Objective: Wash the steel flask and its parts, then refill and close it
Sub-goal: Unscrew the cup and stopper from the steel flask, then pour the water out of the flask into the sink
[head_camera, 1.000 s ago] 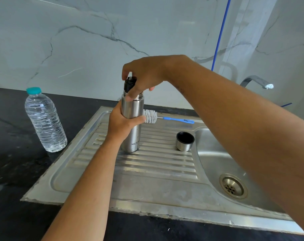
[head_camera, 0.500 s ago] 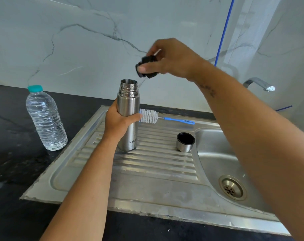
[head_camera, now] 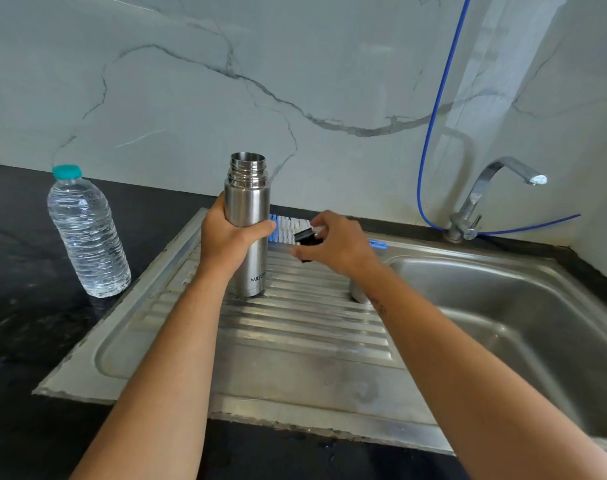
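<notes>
My left hand [head_camera: 231,242] wraps the steel flask [head_camera: 247,223], which stands upright on the ribbed drainboard [head_camera: 295,327], its long axis running twelve to six, mouth open and threads bare at the top. I cannot see into it to tell whether anything is left inside.

My right hand [head_camera: 336,247] sits just at three o'clock of the flask, pinching the black stopper [head_camera: 305,239] between thumb and fingertips, low over the board. The brush [head_camera: 288,229] lies behind it, bristles near the flask, blue handle pointing toward three.

The steel cup [head_camera: 359,294] stands at about five o'clock of my right hand, mostly hidden under my wrist. The sink basin [head_camera: 503,306] lies further toward three, apparently empty, with the tap [head_camera: 496,188] beyond it. At nine o'clock, well apart, the capped water bottle [head_camera: 87,233] is nearly full.

I judge the stopper goes down beside the cup next.
</notes>
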Demonstrator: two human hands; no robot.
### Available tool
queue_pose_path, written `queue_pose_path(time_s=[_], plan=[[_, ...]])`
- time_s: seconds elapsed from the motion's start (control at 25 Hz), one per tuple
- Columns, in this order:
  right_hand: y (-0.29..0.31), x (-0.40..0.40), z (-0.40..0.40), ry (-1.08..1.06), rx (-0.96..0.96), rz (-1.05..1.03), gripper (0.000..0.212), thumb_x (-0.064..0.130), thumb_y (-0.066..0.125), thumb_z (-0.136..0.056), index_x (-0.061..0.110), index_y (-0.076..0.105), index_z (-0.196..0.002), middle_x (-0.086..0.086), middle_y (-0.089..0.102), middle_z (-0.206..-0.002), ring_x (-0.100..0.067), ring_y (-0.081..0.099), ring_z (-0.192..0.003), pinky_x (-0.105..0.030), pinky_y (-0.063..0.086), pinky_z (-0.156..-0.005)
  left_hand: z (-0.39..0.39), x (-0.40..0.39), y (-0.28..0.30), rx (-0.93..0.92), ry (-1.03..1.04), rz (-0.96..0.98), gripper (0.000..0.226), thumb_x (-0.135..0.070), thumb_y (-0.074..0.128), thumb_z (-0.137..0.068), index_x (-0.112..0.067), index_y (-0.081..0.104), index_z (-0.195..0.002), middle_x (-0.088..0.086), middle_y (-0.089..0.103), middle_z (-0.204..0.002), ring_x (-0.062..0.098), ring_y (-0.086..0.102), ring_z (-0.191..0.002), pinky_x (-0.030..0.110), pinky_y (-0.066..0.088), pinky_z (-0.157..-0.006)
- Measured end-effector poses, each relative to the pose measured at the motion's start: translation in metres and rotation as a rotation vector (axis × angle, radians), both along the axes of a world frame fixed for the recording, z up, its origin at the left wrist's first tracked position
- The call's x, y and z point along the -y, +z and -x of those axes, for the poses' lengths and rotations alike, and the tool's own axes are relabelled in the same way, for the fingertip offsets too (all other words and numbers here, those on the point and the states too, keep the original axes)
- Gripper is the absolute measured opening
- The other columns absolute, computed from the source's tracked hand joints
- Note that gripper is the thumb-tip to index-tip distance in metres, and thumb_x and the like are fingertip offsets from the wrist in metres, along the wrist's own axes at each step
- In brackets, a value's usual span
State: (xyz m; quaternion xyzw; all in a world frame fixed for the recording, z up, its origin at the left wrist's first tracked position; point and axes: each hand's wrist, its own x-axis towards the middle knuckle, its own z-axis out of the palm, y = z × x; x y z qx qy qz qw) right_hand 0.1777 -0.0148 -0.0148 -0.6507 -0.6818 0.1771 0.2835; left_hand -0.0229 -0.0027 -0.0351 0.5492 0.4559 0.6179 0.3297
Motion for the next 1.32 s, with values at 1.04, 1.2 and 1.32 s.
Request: queue_pose_path(time_s=[1.04,1.2,1.32], plan=[[0.007,0.019,0.066,0.296,-0.197,0.019,0.076,0.038,0.090,-0.071,0.021,0.051,-0.134,0.006,0.068,-0.118,-0.011,0.065,-0.104,-0.034,0.056,-0.092,-0.003,0.016,0.034,0.044,-0.065,-0.035,0.061,-0.034,0.092,-0.071,-0.028,0.061,-0.123,-0.005,0.073,-0.106,0.010,0.074,-0.094,0.034,0.061,-0.079],[0.026,0.033,0.054,0.263,-0.273,-0.067,0.060,0.037,0.089,-0.074,0.020,0.055,-0.120,0.006,0.068,-0.106,-0.008,0.067,-0.093,-0.026,0.057,-0.079,-0.008,0.029,0.054,0.064,-0.226,-0.053,0.064,-0.049,0.083,-0.077,-0.026,0.056,-0.130,-0.003,0.072,-0.117,0.010,0.072,-0.104,0.031,0.059,-0.083],[0.042,0.045,0.023,0.197,-0.295,-0.091,0.059,0.036,0.087,-0.072,0.019,0.056,-0.119,0.005,0.070,-0.105,-0.011,0.069,-0.091,-0.036,0.061,-0.079,-0.031,0.038,0.069,0.123,-0.384,-0.003,0.056,-0.052,0.071,-0.085,-0.025,0.053,-0.130,-0.001,0.068,-0.125,0.010,0.069,-0.112,0.034,0.057,-0.095]])
